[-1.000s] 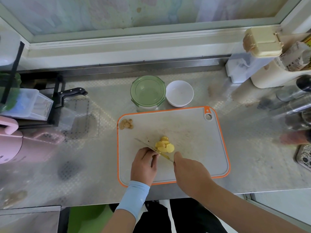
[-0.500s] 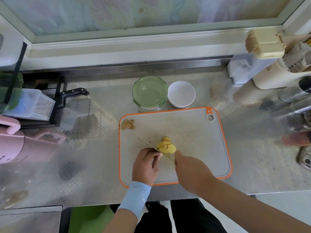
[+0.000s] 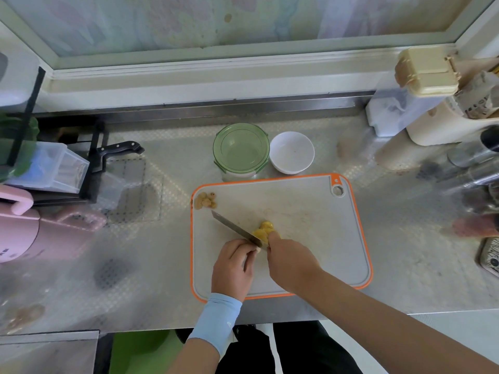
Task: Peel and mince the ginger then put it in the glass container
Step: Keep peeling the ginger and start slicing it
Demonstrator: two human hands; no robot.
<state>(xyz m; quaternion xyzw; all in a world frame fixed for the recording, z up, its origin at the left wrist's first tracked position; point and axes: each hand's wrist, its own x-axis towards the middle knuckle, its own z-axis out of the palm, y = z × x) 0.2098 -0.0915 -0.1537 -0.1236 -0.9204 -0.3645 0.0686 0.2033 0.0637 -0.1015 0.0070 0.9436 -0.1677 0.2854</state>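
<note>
Ginger (image 3: 266, 228) lies beside knife (image 3: 234, 227), beyond right hand's (image 3: 291, 261) grip.

Nothing here can be read for certain. The pink appliance (image 3: 16, 238) at the left of the counter carries a few small dark marks low on its side, too blurred to make out. A printed packet (image 3: 478, 103) standing in the cream holder at the far right shows lines of dark lettering, all of it illegible. The orange tab (image 3: 335, 181) at the cutting board's corner bears a tiny white mark, perhaps a logo.
</note>
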